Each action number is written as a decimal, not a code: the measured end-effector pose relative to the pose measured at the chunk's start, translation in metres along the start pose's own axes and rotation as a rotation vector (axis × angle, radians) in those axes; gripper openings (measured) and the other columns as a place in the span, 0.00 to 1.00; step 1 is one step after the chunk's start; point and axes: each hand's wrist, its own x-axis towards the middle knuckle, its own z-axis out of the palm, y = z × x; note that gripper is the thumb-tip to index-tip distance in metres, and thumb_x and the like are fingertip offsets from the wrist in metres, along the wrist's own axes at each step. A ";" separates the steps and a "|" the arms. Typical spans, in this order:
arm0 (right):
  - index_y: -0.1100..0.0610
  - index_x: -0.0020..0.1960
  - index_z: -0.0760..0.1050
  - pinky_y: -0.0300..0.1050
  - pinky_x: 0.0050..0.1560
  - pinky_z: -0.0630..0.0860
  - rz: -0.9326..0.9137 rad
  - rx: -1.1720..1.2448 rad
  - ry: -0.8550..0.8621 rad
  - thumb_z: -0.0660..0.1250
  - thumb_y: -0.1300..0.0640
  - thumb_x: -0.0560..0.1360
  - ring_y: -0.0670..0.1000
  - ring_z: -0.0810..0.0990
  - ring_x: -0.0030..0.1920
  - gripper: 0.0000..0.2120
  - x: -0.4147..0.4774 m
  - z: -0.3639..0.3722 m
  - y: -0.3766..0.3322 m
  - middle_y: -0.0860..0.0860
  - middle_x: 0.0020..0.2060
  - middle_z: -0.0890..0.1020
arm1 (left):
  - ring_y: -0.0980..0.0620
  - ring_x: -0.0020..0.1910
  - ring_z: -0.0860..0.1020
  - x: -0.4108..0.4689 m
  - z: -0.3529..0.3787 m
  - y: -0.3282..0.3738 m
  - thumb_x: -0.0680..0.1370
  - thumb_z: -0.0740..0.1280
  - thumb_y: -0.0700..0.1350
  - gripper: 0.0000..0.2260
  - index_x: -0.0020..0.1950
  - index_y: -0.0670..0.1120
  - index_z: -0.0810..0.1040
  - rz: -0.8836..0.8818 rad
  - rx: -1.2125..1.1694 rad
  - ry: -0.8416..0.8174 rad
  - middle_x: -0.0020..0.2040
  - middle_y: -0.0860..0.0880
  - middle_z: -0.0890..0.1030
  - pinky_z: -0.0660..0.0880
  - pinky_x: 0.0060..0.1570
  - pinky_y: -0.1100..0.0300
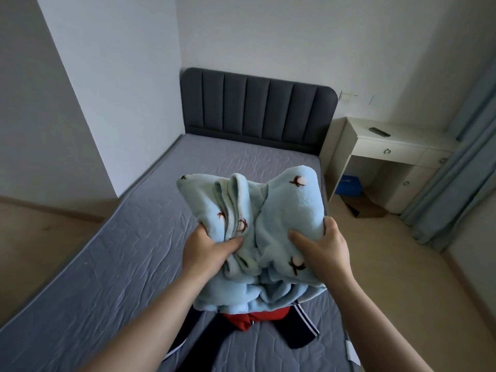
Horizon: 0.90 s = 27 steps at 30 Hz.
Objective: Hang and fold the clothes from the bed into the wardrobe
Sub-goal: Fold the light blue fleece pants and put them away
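Note:
A fluffy light-blue garment (284,210) with small dark red motifs is bunched up and raised above the bed (120,251). My left hand (209,251) grips its left folds, thumb pressed into the cloth. My right hand (322,248) grips its right side, fingers curled round the edge. Under the hanging cloth a red garment (249,319) lies on the grey-blue mattress cover. Beneath that lies a dark navy garment (300,334) with white stripes, partly hidden. No wardrobe shows in this view.
A dark grey padded headboard (257,103) stands against the far wall. A white desk (389,149) with a remote on top sits to the right, a blue box (349,183) under it. Blue-grey curtains (461,162) hang at the right. Wooden floor borders both sides of the bed.

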 end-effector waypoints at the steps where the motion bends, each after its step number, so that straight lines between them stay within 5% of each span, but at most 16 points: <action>1: 0.50 0.52 0.68 0.40 0.31 0.69 -0.010 -0.002 -0.005 0.74 0.44 0.67 0.44 0.75 0.39 0.21 0.001 -0.001 -0.001 0.45 0.41 0.76 | 0.57 0.44 0.79 -0.001 0.000 0.001 0.61 0.79 0.54 0.23 0.53 0.52 0.79 -0.001 -0.004 0.008 0.44 0.58 0.81 0.71 0.40 0.63; 14: 0.49 0.50 0.67 0.39 0.32 0.70 -0.254 0.065 -0.277 0.73 0.44 0.67 0.43 0.75 0.39 0.19 0.032 -0.010 -0.006 0.44 0.40 0.76 | 0.69 0.40 0.77 -0.060 0.000 0.018 0.57 0.76 0.58 0.19 0.44 0.57 0.80 -0.088 -0.026 0.322 0.38 0.64 0.82 0.71 0.36 0.68; 21: 0.49 0.50 0.68 0.45 0.36 0.74 -0.379 0.107 -0.508 0.73 0.45 0.66 0.44 0.76 0.39 0.19 0.004 0.019 -0.038 0.43 0.39 0.77 | 0.71 0.39 0.78 -0.119 -0.044 0.006 0.56 0.75 0.58 0.16 0.42 0.68 0.79 -0.145 -0.034 0.565 0.39 0.69 0.81 0.72 0.38 0.67; 27: 0.51 0.51 0.69 0.45 0.37 0.74 -0.517 0.130 -0.653 0.74 0.46 0.67 0.44 0.76 0.39 0.19 -0.056 0.061 -0.082 0.43 0.40 0.77 | 0.60 0.45 0.82 -0.170 -0.113 -0.017 0.61 0.79 0.53 0.18 0.48 0.54 0.82 -0.189 -0.070 0.724 0.43 0.59 0.84 0.77 0.47 0.59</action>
